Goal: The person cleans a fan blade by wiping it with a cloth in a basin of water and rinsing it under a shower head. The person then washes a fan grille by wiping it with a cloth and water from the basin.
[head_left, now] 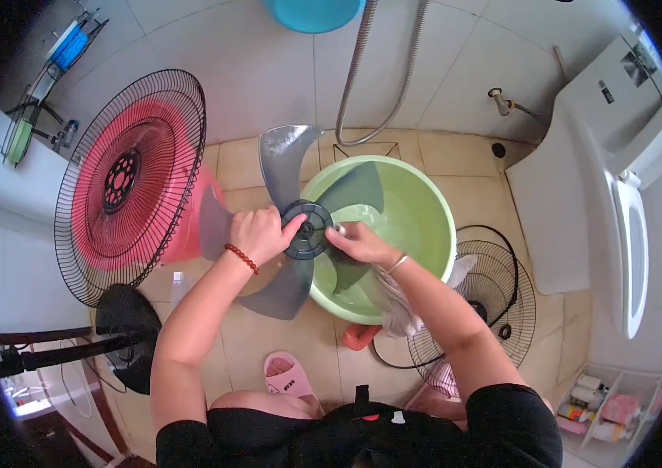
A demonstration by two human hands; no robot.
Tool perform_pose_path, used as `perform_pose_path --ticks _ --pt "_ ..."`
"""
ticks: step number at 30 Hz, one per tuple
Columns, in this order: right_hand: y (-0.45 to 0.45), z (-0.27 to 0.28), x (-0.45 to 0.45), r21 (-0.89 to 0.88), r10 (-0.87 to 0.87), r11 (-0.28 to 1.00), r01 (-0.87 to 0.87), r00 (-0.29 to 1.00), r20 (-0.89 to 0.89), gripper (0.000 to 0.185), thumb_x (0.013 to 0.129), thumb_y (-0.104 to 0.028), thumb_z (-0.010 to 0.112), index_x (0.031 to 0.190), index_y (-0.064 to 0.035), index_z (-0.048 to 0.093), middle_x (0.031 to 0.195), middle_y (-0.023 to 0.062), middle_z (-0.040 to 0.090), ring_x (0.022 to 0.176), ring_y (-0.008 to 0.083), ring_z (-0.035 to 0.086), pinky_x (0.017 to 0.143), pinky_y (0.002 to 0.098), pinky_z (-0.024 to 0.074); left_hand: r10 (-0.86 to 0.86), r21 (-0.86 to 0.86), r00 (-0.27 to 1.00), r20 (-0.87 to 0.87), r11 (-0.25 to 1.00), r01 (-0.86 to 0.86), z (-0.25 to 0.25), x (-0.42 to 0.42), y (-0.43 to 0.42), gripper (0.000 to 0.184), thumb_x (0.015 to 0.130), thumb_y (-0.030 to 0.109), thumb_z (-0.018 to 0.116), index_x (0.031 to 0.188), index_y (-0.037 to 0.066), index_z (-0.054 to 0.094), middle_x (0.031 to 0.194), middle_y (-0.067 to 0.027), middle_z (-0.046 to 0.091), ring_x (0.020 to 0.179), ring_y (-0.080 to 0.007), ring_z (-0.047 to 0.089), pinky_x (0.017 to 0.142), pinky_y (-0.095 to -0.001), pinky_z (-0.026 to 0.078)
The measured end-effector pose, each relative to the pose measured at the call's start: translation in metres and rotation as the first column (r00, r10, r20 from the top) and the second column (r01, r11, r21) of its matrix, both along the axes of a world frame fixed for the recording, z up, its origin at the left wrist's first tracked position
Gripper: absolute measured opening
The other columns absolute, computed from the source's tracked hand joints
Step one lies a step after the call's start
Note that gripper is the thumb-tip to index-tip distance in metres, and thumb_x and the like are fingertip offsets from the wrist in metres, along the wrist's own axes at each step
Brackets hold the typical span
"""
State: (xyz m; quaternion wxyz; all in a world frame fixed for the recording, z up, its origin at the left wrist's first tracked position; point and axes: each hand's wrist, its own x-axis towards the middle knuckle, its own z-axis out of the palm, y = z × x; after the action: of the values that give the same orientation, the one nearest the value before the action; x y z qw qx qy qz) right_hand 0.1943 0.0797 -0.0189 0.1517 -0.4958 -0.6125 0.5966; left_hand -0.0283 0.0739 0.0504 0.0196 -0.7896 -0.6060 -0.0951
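A grey fan blade wheel (287,159) with several blades is held up in front of me, partly over a light green basin (441,234) with water in it. My left hand (260,234) grips it beside the dark hub (306,228), thumb on the hub. On the hub's right side, my right hand (358,240) is closed, its thumb and fingers pinched at the hub's edge. A whitish cloth (398,304) hangs below my right hand at the basin's rim.
A black wire fan guard (182,101) rests on a pink tub (190,234) at the left. Another guard (522,312) lies on the floor at the right, near a toilet (633,249). A black fan base (124,327) stands lower left. A shower hose (350,70) hangs behind.
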Motion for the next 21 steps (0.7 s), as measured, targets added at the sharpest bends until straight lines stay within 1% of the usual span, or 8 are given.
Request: perform_pose_path --ticks 1,5,8,12,14,17,18,21 --pt "-0.005 -0.014 0.006 0.018 -0.005 1.000 0.008 0.980 -0.198 0.048 0.083 -0.044 0.061 0.098 0.0015 0.063 0.085 0.0132 0.064 0.078 0.0206 0.059 0.076 0.0328 0.0468 0.001 -0.010 1.000 0.013 1.000 0.000 -0.004 -0.002 -0.001 0.057 0.080 0.055 0.054 0.058 0.002 0.059 0.055 -0.0174 0.059 0.052 -0.0333 0.061 0.049 -0.0429 0.049" --pt "0.000 -0.043 0.076 0.053 0.275 0.954 -0.295 0.932 0.237 0.052 0.078 -0.034 0.068 0.112 0.0028 0.054 0.103 0.0130 0.061 0.090 0.0230 0.057 0.081 0.0358 0.0462 0.156 -0.136 0.986 0.053 0.980 -0.148 0.012 -0.010 0.005 0.060 0.080 0.056 0.054 0.062 -0.001 0.061 0.061 -0.0200 0.061 0.058 -0.0358 0.061 0.055 -0.0447 0.049" --pt "0.006 -0.116 0.116 0.334 -0.084 0.932 -0.141 0.813 0.576 0.052 0.072 -0.027 0.070 0.111 0.0035 0.057 0.115 0.0232 0.055 0.102 0.0314 0.054 0.089 0.0417 0.0435 0.268 -0.222 0.917 0.294 0.953 -0.207 -0.001 -0.010 0.018 0.055 0.079 0.052 0.056 0.069 -0.002 0.064 0.068 -0.0218 0.063 0.067 -0.0382 0.062 0.061 -0.0449 0.049" --pt "-0.042 -0.098 0.075 0.289 -0.191 0.725 -0.626 0.220 0.957 0.051 0.074 -0.026 0.067 0.112 0.0058 0.057 0.135 0.0262 0.036 0.104 0.0441 0.052 0.090 0.0403 0.0444 0.260 -0.396 0.773 0.579 0.918 -0.012 -0.014 0.000 0.035 0.044 0.076 0.043 0.060 0.081 -0.001 0.067 0.075 -0.0246 0.063 0.077 -0.0374 0.063 0.071 -0.0428 0.048" --pt "-0.058 -0.073 0.063 0.274 -0.101 0.587 -0.761 0.268 0.958 0.043 0.073 -0.023 0.062 0.104 0.0061 0.061 0.111 0.0302 0.055 0.098 0.0360 0.056 0.089 0.0423 0.0445 0.277 -0.488 0.794 0.541 0.872 0.028 -0.026 0.001 0.044 0.047 0.075 0.039 0.064 0.097 -0.002 0.063 0.092 -0.0253 0.063 0.090 -0.0353 0.061 0.081 -0.0410 0.046" --pt "-0.038 -0.009 0.077 0.179 0.161 0.950 -0.256 0.893 0.421 0.035 0.074 -0.019 0.058 0.097 0.0071 0.061 0.100 0.0306 0.058 0.089 0.0383 0.059 0.083 0.0414 0.0476 0.167 -0.407 0.719 0.674 0.897 0.173 -0.073 0.002 0.037 0.053 0.073 0.030 0.071 0.110 -0.004 0.056 0.108 -0.0230 0.060 0.102 -0.0357 0.057 0.088 -0.0406 0.044" --pt "-0.031 0.025 0.074 0.200 0.114 0.953 -0.226 0.884 0.453 0.035 0.073 -0.017 0.059 0.098 0.0078 0.060 0.098 0.0306 0.058 0.088 0.0397 0.059 0.081 0.0426 0.0481 0.111 -0.280 0.748 0.655 0.954 0.103 -0.084 0.008 0.033 0.045 0.074 0.023 0.071 0.107 -0.004 0.058 0.104 -0.0199 0.063 0.098 -0.0317 0.060 0.087 -0.0381 0.044" --pt "-0.028 0.090 0.075 0.361 -0.119 0.929 -0.073 0.868 0.482 0.034 0.072 -0.013 0.059 0.097 0.0088 0.057 0.092 0.0302 0.059 0.082 0.0424 0.059 0.073 0.0453 0.0492 0.540 -0.639 0.401 0.740 0.751 0.167 -0.006 0.017 0.051 0.030 0.078 0.003 0.066 0.108 -0.001 0.060 0.105 -0.0049 0.063 0.093 -0.0122 0.057 0.087 -0.0281 0.043"
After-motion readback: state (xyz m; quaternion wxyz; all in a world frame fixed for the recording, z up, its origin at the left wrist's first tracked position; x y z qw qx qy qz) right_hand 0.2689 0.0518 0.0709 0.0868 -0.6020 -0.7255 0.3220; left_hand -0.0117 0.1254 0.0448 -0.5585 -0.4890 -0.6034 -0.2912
